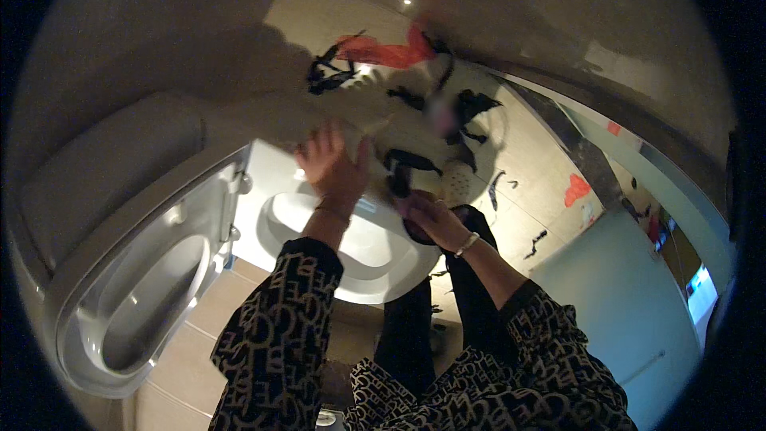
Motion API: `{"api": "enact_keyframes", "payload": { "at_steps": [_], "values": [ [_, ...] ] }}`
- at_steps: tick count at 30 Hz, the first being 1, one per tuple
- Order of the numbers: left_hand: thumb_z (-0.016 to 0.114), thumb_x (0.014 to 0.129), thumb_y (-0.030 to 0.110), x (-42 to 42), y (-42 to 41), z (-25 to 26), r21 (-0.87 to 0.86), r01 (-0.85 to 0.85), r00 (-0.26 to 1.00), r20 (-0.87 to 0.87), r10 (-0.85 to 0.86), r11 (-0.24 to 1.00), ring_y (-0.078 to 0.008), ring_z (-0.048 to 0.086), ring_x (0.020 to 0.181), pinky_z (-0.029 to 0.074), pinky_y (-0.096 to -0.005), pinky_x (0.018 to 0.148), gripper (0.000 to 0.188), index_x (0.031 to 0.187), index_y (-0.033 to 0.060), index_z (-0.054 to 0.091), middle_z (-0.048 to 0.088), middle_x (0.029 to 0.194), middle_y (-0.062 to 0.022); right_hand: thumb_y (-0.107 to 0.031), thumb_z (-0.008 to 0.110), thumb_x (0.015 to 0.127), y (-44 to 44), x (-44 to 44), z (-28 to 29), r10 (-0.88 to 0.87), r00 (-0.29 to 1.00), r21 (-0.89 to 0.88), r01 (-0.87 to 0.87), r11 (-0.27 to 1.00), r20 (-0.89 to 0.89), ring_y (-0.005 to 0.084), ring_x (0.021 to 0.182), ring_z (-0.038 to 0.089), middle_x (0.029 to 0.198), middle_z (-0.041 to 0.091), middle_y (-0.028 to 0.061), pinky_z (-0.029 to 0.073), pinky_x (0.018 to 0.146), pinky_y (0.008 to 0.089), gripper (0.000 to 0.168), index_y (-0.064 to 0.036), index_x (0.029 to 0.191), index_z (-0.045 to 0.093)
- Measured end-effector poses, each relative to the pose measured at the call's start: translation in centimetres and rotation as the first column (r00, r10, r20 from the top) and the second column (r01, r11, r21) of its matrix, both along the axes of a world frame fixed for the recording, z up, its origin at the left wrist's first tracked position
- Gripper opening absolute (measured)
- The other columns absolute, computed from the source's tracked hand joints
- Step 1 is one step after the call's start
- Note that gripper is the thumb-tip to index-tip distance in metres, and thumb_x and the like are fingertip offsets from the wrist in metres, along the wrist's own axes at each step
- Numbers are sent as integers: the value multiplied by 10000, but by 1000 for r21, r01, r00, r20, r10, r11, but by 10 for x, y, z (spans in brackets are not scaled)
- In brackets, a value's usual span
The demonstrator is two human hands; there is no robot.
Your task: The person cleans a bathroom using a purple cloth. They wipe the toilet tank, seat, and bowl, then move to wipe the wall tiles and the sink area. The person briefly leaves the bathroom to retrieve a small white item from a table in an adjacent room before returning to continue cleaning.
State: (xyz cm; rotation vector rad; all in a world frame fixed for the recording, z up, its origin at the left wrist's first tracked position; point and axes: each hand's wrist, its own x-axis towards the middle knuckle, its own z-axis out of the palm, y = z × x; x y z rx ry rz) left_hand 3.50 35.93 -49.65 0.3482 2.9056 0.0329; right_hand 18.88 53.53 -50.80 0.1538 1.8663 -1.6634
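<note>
My left hand point(335, 167) has its fingers spread and holds nothing visible; it is over the rear edge of a white toilet bowl point(359, 245). My right hand point(429, 215) is closed around a dark object point(400, 182), whose kind cannot be told. Just beyond it lies a black curved thing point(416, 160). A pale dotted object point(457, 181) is to its right. Farther off are black figure-like shapes point(332, 72), a red sheer cloth point(389, 54) and a black winged shape point(476, 105).
The toilet's raised seat and lid point(78, 323) stand at the left. Pale tiles point(520, 173) carry several small black shapes and a red patch point(576, 190). A frosted glass panel point(622, 287) is at the right. My legs are beside the bowl.
</note>
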Motion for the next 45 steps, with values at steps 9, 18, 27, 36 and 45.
{"api": "enact_keyframes", "payload": {
  "at_steps": [9,18,27,36,45],
  "values": [
    [555,869,445,-6,-3,12,132,3,994,-108,11,991,-423,347,1307,202,-598,1078,633,1357,63,426,406,1411,-192,-150,515,902,-88,-135,-85,394,917,130,-399,908,63,300,1067,578,1154,609,185,484,888,429,318,-16,1185,573],
    [566,854,338,-12,1,18,168,-145,967,231,104,975,-347,553,1002,263,-589,1034,355,1033,47,659,645,1003,-158,-214,514,931,-34,-125,-53,77,787,-365,196,910,612,236,1084,580,1197,609,132,460,931,374,340,-23,1207,568],
    [559,799,366,-7,-1,3,366,-545,725,658,205,755,-260,552,965,313,-491,900,328,997,134,679,655,913,-79,-389,456,952,-152,-304,-27,294,894,-603,-34,797,338,214,1226,482,1366,497,123,352,1040,341,506,-43,1319,505],
    [562,799,482,-6,-10,8,287,-549,680,699,221,785,-281,479,1126,310,-508,1004,537,1182,106,581,578,1157,-93,-554,322,945,-258,-358,-123,401,913,-272,-368,889,76,267,1303,405,1451,401,154,270,1096,383,680,-56,1394,431],
    [602,719,384,-27,-2,23,94,-150,917,384,103,984,-269,544,843,326,-488,898,297,601,120,671,610,708,-73,-447,359,930,-129,-273,-84,316,937,-448,-221,866,150,242,1273,422,1414,432,138,296,1073,363,607,-56,1389,430]
  ]
}}
